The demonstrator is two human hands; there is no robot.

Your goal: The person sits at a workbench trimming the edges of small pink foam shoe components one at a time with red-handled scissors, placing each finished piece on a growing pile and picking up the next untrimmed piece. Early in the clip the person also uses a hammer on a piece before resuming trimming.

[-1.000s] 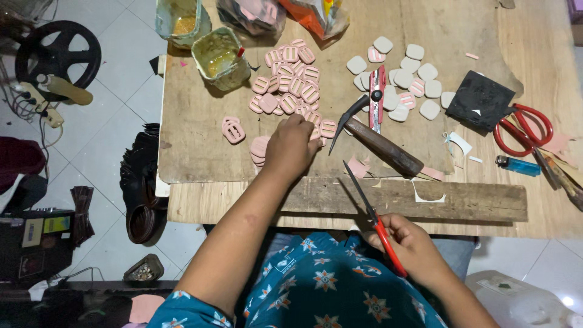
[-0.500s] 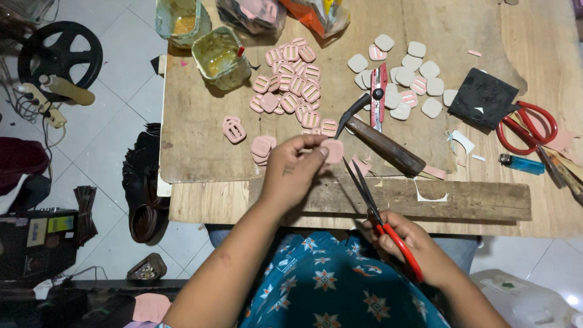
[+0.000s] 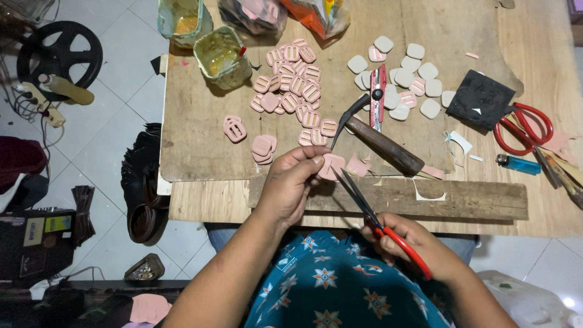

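Pink buckle piece (image 3: pixel 331 165) pinched at the fingertips of left hand (image 3: pixel 293 182), held just above the near edge of wooden worktable (image 3: pixel 200 133), over a rough wooden plank (image 3: pixel 425 197)

Left forearm reaching up from the lap, wrist bent, fingers curled closed around the piece

Right hand (image 3: pixel 408 243) low over the lap, fingers wrapped through the handles of red-handled scissors (image 3: pixel 370 212), blades parted and pointing up toward the piece, tips just beside it

Two open plastic tubs (image 3: pixel 226 56) at the table's far left, smeared with yellowish glue; clear bags (image 3: pixel 255 12) behind them, pink pieces inside one

Heap of pink striped buckles (image 3: pixel 294 85) mid-table, small stack of pink pieces (image 3: pixel 263 149) near the left hand, grey-white square pieces (image 3: pixel 401 79) further right

Hammer with dark wooden handle (image 3: pixel 379 143) lying diagonally, red utility knife (image 3: pixel 378 97) beside its head, black pad (image 3: pixel 483 100), second red scissors (image 3: pixel 525 127), blue lighter (image 3: pixel 517 164) at right

White tiled floor (image 3: pixel 109 133) to the left, black wheel (image 3: pixel 57 58) lying on it, dark stacked material (image 3: pixel 143 182) against the table
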